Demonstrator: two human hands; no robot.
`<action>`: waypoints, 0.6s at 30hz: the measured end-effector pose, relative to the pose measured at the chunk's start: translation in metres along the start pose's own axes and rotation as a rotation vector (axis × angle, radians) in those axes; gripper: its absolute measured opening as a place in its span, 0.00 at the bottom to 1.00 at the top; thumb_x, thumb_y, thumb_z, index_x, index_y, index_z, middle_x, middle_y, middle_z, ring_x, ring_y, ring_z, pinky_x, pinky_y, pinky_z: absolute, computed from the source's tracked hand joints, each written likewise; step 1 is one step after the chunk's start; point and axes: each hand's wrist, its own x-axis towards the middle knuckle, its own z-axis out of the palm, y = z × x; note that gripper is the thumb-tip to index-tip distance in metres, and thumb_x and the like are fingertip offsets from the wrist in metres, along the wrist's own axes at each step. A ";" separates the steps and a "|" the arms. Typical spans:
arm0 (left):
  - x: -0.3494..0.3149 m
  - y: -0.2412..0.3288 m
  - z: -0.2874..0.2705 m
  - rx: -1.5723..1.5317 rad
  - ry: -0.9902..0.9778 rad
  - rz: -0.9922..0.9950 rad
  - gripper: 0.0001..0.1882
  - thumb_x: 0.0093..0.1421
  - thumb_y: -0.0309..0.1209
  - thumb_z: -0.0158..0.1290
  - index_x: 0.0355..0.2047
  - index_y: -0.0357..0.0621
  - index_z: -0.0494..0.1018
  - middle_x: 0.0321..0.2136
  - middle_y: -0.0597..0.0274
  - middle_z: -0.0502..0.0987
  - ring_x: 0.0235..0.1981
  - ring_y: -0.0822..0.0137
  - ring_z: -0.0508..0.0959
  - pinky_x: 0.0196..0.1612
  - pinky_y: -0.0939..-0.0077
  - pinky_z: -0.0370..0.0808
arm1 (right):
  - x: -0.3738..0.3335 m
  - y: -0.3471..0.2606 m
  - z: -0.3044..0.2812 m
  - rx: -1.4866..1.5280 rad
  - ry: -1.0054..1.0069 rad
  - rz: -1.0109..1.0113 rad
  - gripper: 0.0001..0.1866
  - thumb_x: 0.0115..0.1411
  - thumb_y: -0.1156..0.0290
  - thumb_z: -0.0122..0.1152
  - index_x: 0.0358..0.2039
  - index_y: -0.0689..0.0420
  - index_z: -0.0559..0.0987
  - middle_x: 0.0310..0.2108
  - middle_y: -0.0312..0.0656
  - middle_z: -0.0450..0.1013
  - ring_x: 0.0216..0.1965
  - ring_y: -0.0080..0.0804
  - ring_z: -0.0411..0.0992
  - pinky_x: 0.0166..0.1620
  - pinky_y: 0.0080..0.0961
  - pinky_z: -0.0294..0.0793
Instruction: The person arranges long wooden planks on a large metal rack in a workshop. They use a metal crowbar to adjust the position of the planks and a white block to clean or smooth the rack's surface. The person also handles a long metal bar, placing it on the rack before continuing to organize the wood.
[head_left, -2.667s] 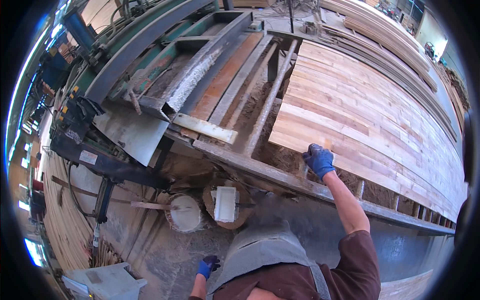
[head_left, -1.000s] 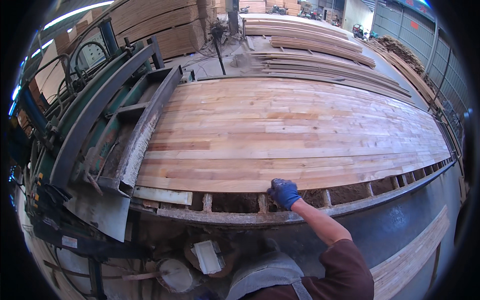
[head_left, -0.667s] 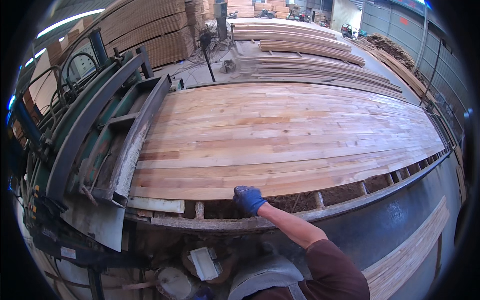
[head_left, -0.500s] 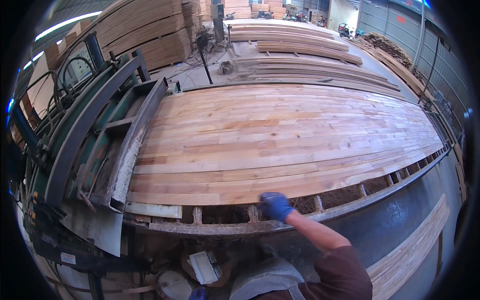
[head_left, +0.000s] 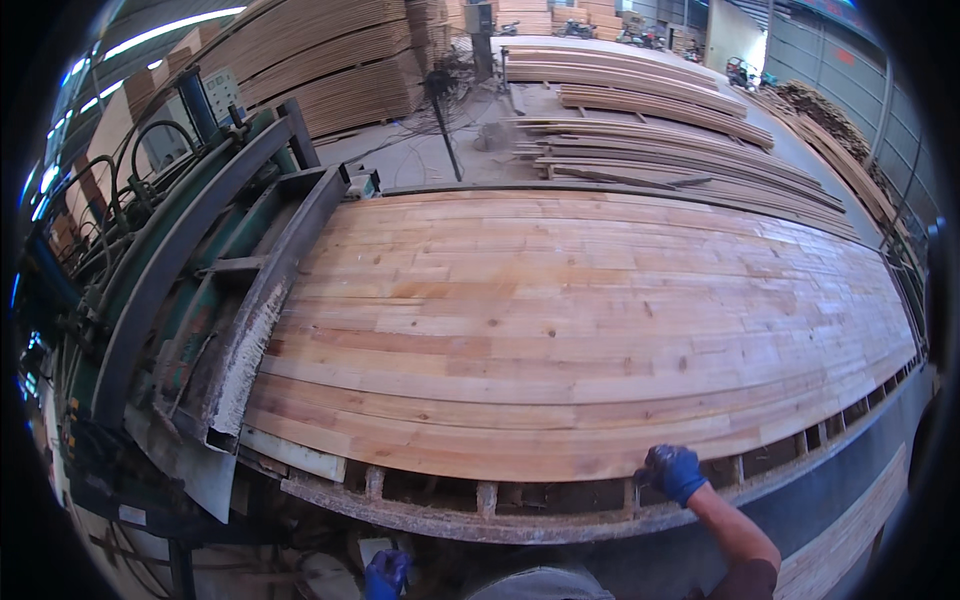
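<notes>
A wide panel of joined wooden strips (head_left: 520,335) lies flat on a metal frame (head_left: 420,515) with short crossbars. My right hand (head_left: 676,474), in a dark blue glove, is at the panel's near edge, right of the middle. Its fingers are bent; whatever they hold, if anything, is hidden. Low in the picture is my left hand (head_left: 387,574), also in a blue glove, with curled fingers whose contents I cannot make out. Beside it shows part of a pale block-shaped thing (head_left: 374,548).
A green and grey press-like machine (head_left: 190,270) with a heavy steel beam stands along the panel's left end. Long boards (head_left: 660,150) lie stacked on the floor beyond, and tall timber stacks (head_left: 340,70) rise behind. Another strip panel (head_left: 850,530) leans at the lower right.
My right hand has travelled right along the panel's near edge. More of my left hand has come into view at the bottom. The whole view has shifted slightly.
</notes>
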 end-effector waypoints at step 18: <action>0.029 0.031 0.023 1.115 -0.264 0.243 0.19 0.65 0.41 0.54 0.57 0.64 0.74 0.56 0.50 0.73 0.44 0.44 0.77 0.38 0.49 0.76 | 0.099 -0.134 0.023 0.285 -0.294 -0.123 0.19 0.54 0.47 0.66 0.25 0.49 0.79 0.24 0.45 0.77 0.27 0.47 0.78 0.29 0.46 0.76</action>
